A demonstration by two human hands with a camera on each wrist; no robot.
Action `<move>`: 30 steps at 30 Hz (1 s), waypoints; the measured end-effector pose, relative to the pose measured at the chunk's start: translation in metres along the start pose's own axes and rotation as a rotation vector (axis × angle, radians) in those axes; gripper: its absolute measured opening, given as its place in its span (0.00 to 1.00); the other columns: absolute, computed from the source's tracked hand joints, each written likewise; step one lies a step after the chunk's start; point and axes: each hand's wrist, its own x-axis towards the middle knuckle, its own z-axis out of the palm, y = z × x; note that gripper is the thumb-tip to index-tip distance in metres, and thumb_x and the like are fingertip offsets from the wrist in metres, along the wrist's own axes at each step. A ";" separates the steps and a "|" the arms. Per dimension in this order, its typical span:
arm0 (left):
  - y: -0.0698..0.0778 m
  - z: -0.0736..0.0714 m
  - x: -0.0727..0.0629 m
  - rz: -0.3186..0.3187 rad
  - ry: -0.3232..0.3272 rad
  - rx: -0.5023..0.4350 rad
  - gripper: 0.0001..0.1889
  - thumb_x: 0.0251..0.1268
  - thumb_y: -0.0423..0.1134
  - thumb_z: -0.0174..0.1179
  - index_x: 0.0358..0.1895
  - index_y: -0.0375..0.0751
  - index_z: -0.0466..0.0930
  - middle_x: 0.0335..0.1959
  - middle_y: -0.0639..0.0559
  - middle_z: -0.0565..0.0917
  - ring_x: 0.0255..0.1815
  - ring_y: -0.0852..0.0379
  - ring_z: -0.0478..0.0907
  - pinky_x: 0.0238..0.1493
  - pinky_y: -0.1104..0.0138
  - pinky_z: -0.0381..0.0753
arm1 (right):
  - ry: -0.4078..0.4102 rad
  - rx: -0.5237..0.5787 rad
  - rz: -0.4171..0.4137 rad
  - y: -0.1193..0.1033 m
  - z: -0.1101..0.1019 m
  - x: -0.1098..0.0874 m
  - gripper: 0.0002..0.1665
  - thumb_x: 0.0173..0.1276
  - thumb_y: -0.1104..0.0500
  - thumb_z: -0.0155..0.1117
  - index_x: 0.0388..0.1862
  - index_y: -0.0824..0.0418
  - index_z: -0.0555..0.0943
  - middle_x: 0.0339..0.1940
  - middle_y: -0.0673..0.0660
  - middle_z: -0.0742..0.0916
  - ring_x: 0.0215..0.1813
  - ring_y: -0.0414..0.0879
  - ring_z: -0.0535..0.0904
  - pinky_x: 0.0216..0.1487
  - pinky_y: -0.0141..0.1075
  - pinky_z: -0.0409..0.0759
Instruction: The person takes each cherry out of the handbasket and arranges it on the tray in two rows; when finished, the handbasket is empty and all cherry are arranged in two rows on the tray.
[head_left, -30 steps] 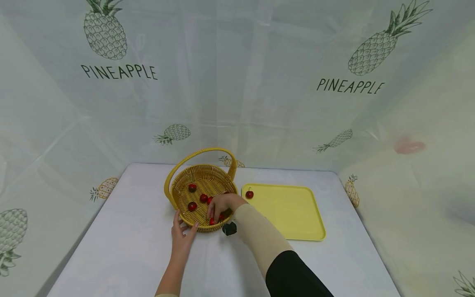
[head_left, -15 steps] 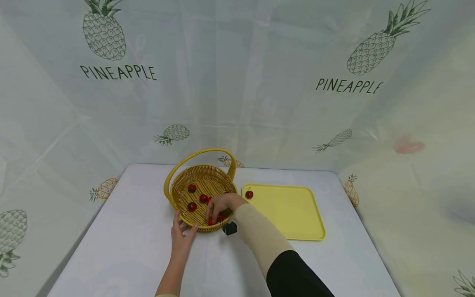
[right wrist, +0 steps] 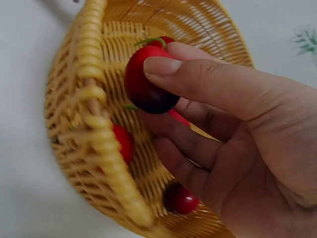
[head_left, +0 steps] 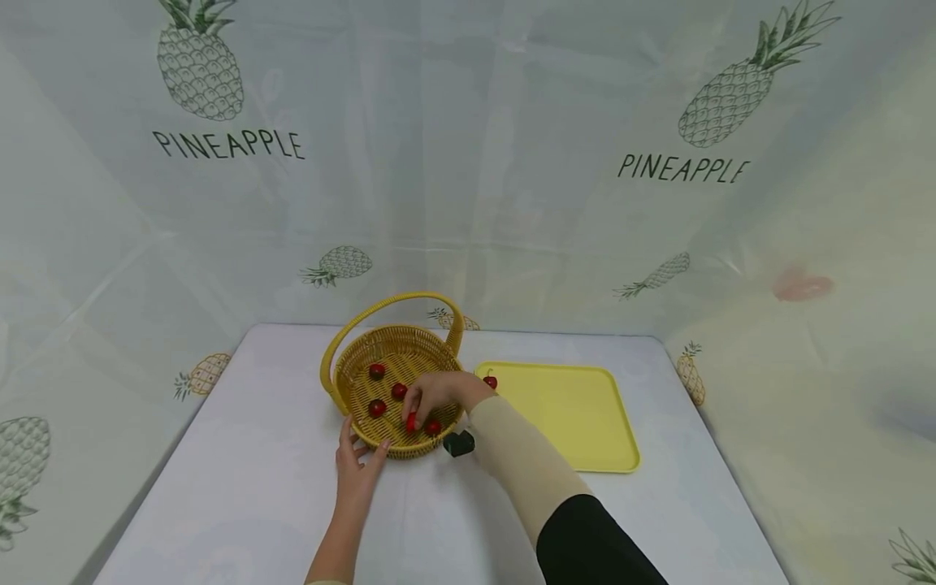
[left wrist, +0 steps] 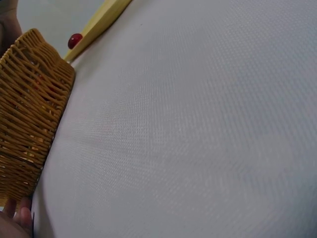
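My right hand is over the near right part of the yellow wicker basket. Thumb and fingers pinch a dark red cherry with a green stem, lifted above the basket floor in the right wrist view. More cherries lie in the basket, among them one at the left and one near the right rim. My left hand rests against the basket's near left outer side, thumb and fingers spread along it. In the left wrist view its fingertips touch the wicker low down.
Right of the basket lies a yellow rectangular tray with one cherry at its far left corner, partly behind my right wrist. The basket's tall arched handle stands up over the far side. A pineapple-print sheet hangs behind the white table.
My right hand has risen slightly from the basket floor, with the cherry pinched in its fingers. Its wrist now overlaps the tray's cherry. The left hand stays at the basket.
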 end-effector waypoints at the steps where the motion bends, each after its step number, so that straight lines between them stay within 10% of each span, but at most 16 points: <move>1: -0.001 0.000 0.000 -0.002 -0.002 0.000 0.47 0.68 0.50 0.62 0.79 0.54 0.36 0.67 0.35 0.57 0.62 0.39 0.65 0.56 0.49 0.67 | 0.005 -0.010 -0.008 0.000 -0.002 -0.002 0.09 0.60 0.61 0.74 0.40 0.54 0.88 0.38 0.46 0.84 0.41 0.40 0.75 0.44 0.34 0.77; 30: 0.004 0.001 -0.004 -0.013 -0.021 0.002 0.48 0.69 0.50 0.60 0.79 0.54 0.33 0.69 0.34 0.54 0.64 0.38 0.63 0.58 0.48 0.67 | 0.172 0.112 -0.113 0.018 -0.024 -0.071 0.13 0.58 0.69 0.73 0.39 0.54 0.87 0.37 0.47 0.85 0.36 0.42 0.78 0.39 0.34 0.79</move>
